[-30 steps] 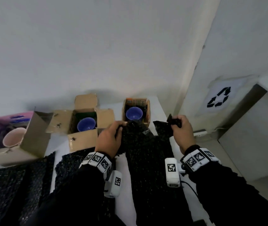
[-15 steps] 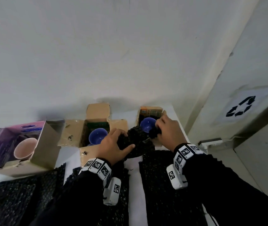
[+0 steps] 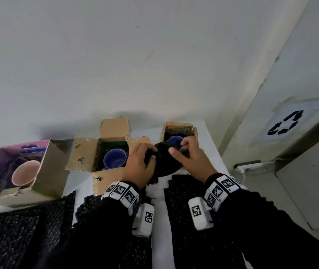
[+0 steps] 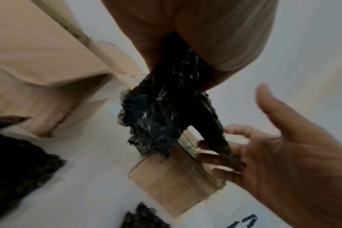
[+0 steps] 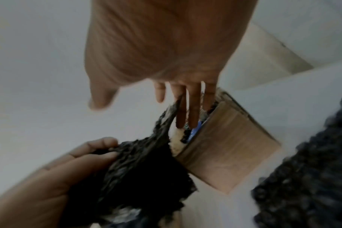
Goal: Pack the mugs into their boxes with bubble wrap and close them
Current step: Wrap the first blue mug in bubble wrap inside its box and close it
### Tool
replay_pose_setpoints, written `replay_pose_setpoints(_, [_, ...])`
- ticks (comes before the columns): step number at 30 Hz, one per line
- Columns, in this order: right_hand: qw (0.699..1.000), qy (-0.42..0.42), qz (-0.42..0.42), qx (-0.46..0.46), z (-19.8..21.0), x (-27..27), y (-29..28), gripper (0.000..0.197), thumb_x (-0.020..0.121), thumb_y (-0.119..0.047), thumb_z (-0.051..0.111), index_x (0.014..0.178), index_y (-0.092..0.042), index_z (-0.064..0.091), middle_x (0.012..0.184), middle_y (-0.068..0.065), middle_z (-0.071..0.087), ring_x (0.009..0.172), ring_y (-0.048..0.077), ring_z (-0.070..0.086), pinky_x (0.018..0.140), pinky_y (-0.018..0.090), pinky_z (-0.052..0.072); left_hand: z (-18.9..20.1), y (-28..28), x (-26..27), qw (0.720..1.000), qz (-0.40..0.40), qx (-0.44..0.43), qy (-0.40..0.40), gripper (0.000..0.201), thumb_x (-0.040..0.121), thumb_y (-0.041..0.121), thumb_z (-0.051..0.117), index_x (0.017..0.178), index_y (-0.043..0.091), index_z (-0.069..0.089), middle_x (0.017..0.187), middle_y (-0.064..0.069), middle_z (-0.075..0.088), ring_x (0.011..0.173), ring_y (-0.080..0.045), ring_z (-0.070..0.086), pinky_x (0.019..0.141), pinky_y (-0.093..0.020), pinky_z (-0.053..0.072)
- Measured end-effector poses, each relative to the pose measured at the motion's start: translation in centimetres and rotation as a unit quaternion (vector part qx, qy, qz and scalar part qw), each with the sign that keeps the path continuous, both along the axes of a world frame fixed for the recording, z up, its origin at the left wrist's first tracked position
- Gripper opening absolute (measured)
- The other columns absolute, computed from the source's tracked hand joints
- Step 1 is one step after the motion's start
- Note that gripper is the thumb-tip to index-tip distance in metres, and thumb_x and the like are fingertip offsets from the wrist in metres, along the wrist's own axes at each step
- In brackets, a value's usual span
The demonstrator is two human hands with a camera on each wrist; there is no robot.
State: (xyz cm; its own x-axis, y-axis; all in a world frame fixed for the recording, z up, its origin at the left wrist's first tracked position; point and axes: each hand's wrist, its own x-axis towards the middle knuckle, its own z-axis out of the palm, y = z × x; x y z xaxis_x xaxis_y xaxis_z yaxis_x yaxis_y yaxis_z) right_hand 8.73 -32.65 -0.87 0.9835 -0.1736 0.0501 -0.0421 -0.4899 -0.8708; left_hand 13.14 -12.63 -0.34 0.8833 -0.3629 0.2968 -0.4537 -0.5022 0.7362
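Head view: at the far right corner of the desk (image 3: 208, 144), left hand (image 3: 138, 167) grips black wrap (image 3: 164, 162); right hand (image 3: 192, 160), fingers straight, tucks its end into the box (image 3: 178, 127) with the cup (image 3: 174, 140). Packing looks half done.

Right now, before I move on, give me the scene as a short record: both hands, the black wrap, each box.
left hand: grips crumpled black bubble wrap wad
right hand: straight fingers touch the wad's end at the mouth of the small cardboard box
small cardboard box: open, blue cup inside
middle cardboard box: flaps open, second blue cup inside
purple box: far left, open, pink cup inside
white table: flat black bubble wrap sheets near the person
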Motion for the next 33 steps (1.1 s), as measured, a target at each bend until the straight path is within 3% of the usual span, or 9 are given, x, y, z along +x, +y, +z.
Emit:
replay_pose_setpoints(4, [0.998, 0.045, 0.001, 0.051, -0.1, 0.1, -0.1, 0.034, 0.078, -0.023, 0.079, 0.099, -0.020, 0.052, 0.096, -0.003, 0.061, 0.086, 0.014, 0.058, 0.071, 0.025, 0.045, 1.3, -2.3, -0.9, 0.999, -0.031, -0.027, -0.021, 0.013, 0.087, 0.013, 0.055, 0.099, 0.017, 0.057, 0.098, 0.003, 0.056, 0.093, -0.009, 0.053, 0.087, -0.027, 0.045])
replay_pose_setpoints(8, [0.994, 0.034, 0.001, 0.099, 1.3, -0.4, -2.4, 0.031, 0.084, 0.005, 0.054, 0.093, -0.024, 0.062, 0.094, 0.002, 0.066, 0.089, 0.023, 0.062, 0.076, 0.038, 0.051, 1.7, -2.0, -1.5, 0.999, -0.031, 0.024, 0.008, 0.045, 0.080, 0.047, 0.071, 0.113, 0.025, 0.050, 0.089, 0.008, 0.058, 0.079, -0.006, 0.057, 0.071, -0.022, 0.049])
replay_pose_setpoints(10, [0.996, 0.025, 0.008, 0.086, 2.1, -0.6, -3.6, 0.042, 0.082, 0.012, 0.043, 0.086, -0.022, 0.067, 0.100, -0.001, 0.068, 0.098, 0.015, 0.061, 0.087, 0.032, 0.048, 1.7, -1.7, -1.2, 0.992, -0.065, 0.106, 0.032, 0.054, 0.078, 0.041, 0.074, 0.125, 0.029, 0.050, 0.086, 0.008, 0.058, 0.078, -0.007, 0.057, 0.073, -0.021, 0.047])
replay_pose_setpoints(15, [0.990, 0.065, -0.003, 0.124, 3.4, -1.1, -4.7, 0.034, 0.085, 0.004, 0.048, 0.070, -0.013, 0.074, 0.100, 0.001, 0.073, 0.100, 0.012, 0.064, 0.096, 0.027, 0.045, 0.9, -1.3, -0.1, 0.981, -0.115, 0.157, 0.024, 0.033, 0.079, 0.012, 0.056, 0.110, 0.017, 0.065, 0.107, -0.003, 0.060, 0.095, -0.022, 0.058, 0.089, -0.035, 0.047])
replay_pose_setpoints(17, [0.991, 0.058, 0.017, 0.116, 3.4, -1.5, -4.3, 0.010, 0.084, -0.017, 0.069, 0.076, -0.015, 0.072, 0.095, -0.004, 0.071, 0.093, 0.011, 0.063, 0.086, 0.021, 0.046, 1.1, -1.6, 0.0, 0.983, -0.095, 0.145, 0.056, 0.032, 0.080, 0.008, 0.052, 0.110, 0.017, 0.055, 0.092, 0.000, 0.062, 0.082, -0.018, 0.058, 0.082, -0.027, 0.046])
replay_pose_setpoints(19, [0.998, 0.048, 0.051, 0.003, 2.9, -1.4, -4.0, 0.031, 0.068, -0.037, 0.085, 0.082, -0.020, 0.063, 0.091, -0.007, 0.063, 0.085, 0.008, 0.058, 0.075, 0.021, 0.044, 1.4, -2.2, 0.1, 0.988, -0.071, 0.138, 0.016, 0.036, 0.079, 0.001, 0.058, 0.110, 0.019, 0.052, 0.080, 0.010, 0.056, 0.069, -0.008, 0.052, 0.069, -0.017, 0.042])
replay_pose_setpoints(26, [0.989, -0.070, 0.020, -0.127, 2.1, 1.0, -3.4, 0.037, 0.068, 0.008, 0.063, 0.085, -0.025, 0.064, 0.087, -0.015, 0.052, 0.080, 0.015, 0.055, 0.069, 0.029, 0.047, 1.5, -3.4, 2.6, 0.981, -0.084, 0.161, -0.069, 0.043, 0.071, 0.003, 0.065, 0.099, 0.036, 0.056, 0.104, 0.002, 0.048, 0.079, -0.025, 0.057, 0.065, -0.040, 0.051])
replay_pose_setpoints(29, [0.978, -0.075, -0.001, -0.194, 1.7, 2.0, -3.5, 0.038, 0.066, 0.010, 0.062, 0.087, -0.021, 0.068, 0.092, -0.008, 0.046, 0.081, 0.017, 0.054, 0.070, 0.027, 0.046, 2.2, -4.0, 3.8, 0.971, -0.102, 0.186, -0.107, 0.032, 0.070, 0.000, 0.072, 0.094, 0.021, 0.067, 0.112, -0.006, 0.050, 0.084, -0.024, 0.057, 0.060, -0.040, 0.054])
replay_pose_setpoints(33, [0.962, -0.012, 0.054, -0.266, 0.1, 2.4, -3.3, 0.021, 0.074, -0.005, 0.064, 0.088, -0.019, 0.070, 0.100, 0.000, 0.052, 0.085, 0.023, 0.055, 0.073, 0.032, 0.047, 1.2, -4.5, 4.0, 0.923, -0.142, 0.335, -0.127, 0.025, 0.080, 0.015, 0.068, 0.105, 0.021, 0.071, 0.124, -0.002, 0.054, 0.105, -0.024, 0.054, 0.077, -0.034, 0.049])
